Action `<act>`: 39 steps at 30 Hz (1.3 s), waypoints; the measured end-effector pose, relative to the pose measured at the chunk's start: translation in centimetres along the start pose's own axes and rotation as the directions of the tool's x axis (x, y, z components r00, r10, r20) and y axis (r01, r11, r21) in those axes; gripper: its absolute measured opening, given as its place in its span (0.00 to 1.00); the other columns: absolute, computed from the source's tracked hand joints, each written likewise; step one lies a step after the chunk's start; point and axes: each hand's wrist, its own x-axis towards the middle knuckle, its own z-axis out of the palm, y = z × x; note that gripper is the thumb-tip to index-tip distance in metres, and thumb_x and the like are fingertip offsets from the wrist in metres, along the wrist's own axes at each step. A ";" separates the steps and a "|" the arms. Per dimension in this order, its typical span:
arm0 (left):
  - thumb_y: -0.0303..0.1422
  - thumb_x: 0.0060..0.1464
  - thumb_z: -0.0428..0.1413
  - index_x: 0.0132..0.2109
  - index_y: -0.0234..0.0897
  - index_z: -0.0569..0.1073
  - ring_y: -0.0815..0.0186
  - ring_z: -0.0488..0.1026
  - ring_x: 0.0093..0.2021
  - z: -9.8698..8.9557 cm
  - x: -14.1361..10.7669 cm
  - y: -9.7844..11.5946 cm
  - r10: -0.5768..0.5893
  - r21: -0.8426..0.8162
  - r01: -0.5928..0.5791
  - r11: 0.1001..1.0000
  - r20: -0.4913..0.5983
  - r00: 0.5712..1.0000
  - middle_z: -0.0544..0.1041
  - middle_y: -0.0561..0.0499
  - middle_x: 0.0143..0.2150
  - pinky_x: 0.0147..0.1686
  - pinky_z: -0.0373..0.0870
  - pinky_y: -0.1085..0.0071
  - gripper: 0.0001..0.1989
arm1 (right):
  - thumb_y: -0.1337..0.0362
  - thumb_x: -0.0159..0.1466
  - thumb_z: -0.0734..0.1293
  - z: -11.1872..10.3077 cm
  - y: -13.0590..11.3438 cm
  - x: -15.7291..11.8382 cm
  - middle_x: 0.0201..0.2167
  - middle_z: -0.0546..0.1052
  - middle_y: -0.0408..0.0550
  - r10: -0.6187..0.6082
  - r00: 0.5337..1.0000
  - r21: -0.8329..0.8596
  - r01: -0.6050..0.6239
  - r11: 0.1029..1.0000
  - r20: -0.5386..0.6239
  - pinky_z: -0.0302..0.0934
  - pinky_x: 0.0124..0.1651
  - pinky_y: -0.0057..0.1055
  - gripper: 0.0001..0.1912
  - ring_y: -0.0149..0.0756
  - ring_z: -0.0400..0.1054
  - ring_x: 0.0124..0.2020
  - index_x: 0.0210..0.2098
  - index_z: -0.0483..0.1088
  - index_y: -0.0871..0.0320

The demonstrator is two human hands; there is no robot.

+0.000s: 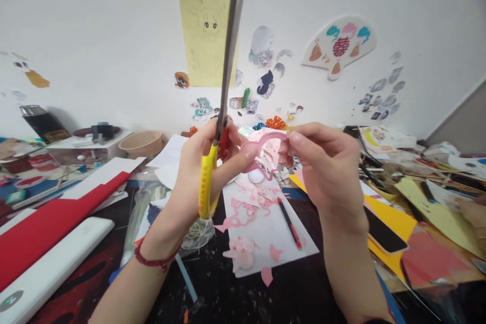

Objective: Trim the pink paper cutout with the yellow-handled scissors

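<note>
My left hand (205,177) is closed around scissors with a yellow handle (206,182), their long blades pointing up. Its thumb also presses on a pink paper cutout (269,137) with openings in it. My right hand (328,167) pinches the right end of that cutout between thumb and fingers. Below the hands, a white sheet (266,235) on the dark table carries pink paper scraps (276,252), a pale pink shape (242,253) and a black and red pen (290,225).
At the left lie a white device (56,263), red card (64,217) and a round bowl (141,144). At the right, a phone (385,228) rests on yellow card (406,223) beside piled papers. Behind stands a wall with drawings and a paper fan (339,48).
</note>
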 end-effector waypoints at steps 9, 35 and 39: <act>0.35 0.53 0.65 0.34 0.41 0.67 0.67 0.70 0.32 0.1 -0.1 0.1 0.012 -0.017 -0.011 1.000 0.009 1.000 0.68 0.55 0.31 0.37 0.72 0.62 0.13 | 0.66 0.60 0.73 -0.1 -0.5 -0.2 0.21 0.77 0.40 0.032 0.999 0.026 -0.031 0.999 -0.003 0.62 0.24 0.27 0.05 0.27 0.69 0.22 0.28 0.78 0.55; 0.34 0.52 0.66 0.32 0.40 0.68 0.67 0.71 0.35 -1.3 0.6 0.8 -0.076 0.125 0.080 0.989 -0.031 0.997 0.71 0.55 0.33 0.31 0.67 0.68 0.12 | 0.63 0.62 0.71 -1.7 -1.1 0.4 0.31 0.78 0.42 0.137 0.948 -0.434 0.001 0.901 0.287 0.64 0.34 0.29 0.06 0.30 0.70 0.33 0.29 0.76 0.55; 0.33 0.50 0.67 0.33 0.39 0.69 0.67 0.71 0.34 -1.5 0.7 0.8 -0.104 0.097 0.105 0.990 -0.020 0.994 0.72 0.54 0.31 0.29 0.67 0.69 0.12 | 0.63 0.63 0.70 -1.8 -1.0 0.7 0.32 0.79 0.43 0.189 0.925 -0.421 -0.035 0.906 0.330 0.63 0.33 0.29 0.06 0.30 0.70 0.33 0.30 0.77 0.55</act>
